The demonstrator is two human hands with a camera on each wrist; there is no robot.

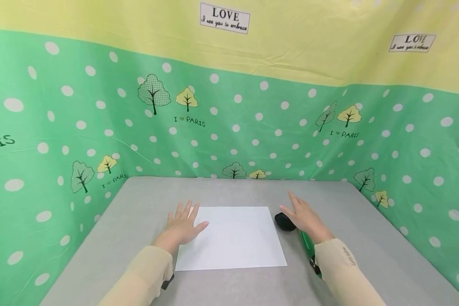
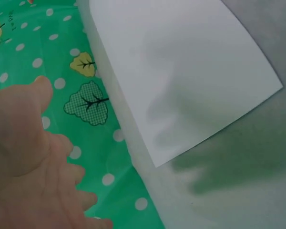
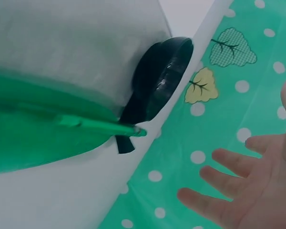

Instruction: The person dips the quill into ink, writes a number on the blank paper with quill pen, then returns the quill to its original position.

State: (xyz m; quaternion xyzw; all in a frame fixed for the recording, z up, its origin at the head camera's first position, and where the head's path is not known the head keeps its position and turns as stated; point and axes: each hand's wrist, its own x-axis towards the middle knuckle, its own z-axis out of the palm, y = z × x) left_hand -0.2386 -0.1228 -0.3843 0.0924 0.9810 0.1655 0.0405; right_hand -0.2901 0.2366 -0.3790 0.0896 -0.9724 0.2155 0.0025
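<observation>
A white sheet of paper (image 1: 233,238) lies flat on the grey table. Over its left edge my left hand (image 1: 181,229) is held with fingers spread and holds nothing; the left wrist view shows its shadow on the sheet and table. To the right of the paper lies a long green object with a rounded black end (image 1: 285,222). Its green body (image 1: 307,242) is partly hidden by my right hand (image 1: 306,219) and sleeve. That hand hovers above it with extended fingers, and nothing is in its grasp. The object's exact kind cannot be told.
The grey table (image 1: 222,191) reaches back to a green polka-dot curtain (image 1: 252,140), which also hangs along both sides. A dark strap piece (image 1: 167,282) shows under the left cuff.
</observation>
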